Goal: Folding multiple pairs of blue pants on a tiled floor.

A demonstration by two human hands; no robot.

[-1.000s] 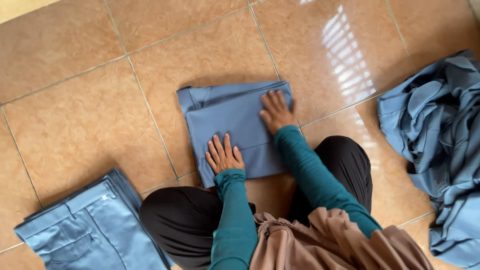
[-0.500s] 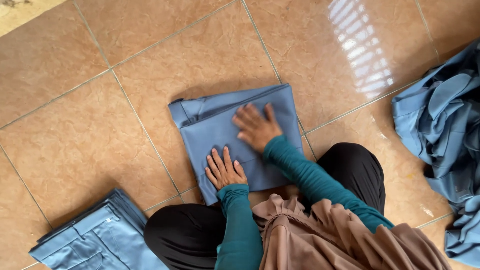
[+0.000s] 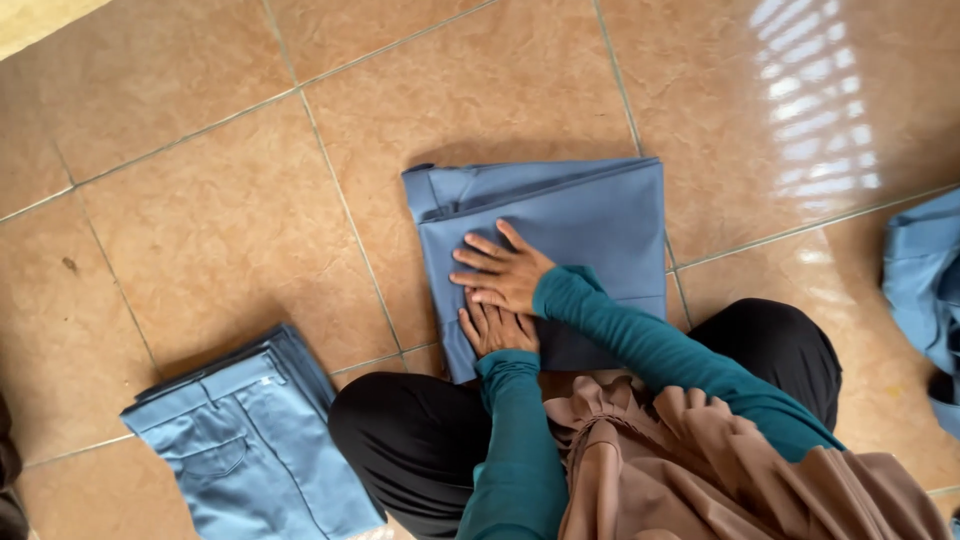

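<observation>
A folded blue garment [image 3: 560,215] lies flat on the tan tiled floor [image 3: 220,210] in front of my knees. My right hand [image 3: 503,270] presses palm-down on its left half, fingers spread and pointing left. My left hand [image 3: 493,328] lies flat on the garment's near edge, just below the right hand and partly under it. Both arms wear teal sleeves. Neither hand grips anything.
A stack of folded blue trousers [image 3: 250,440] sits on the floor at my lower left. A heap of unfolded blue clothes [image 3: 925,290] lies at the right edge. My black-clad legs are folded close to the garment.
My right hand has slid leftward across the garment, from its right edge to beside my left hand. The view has shifted right, so the heap is mostly out of frame.
</observation>
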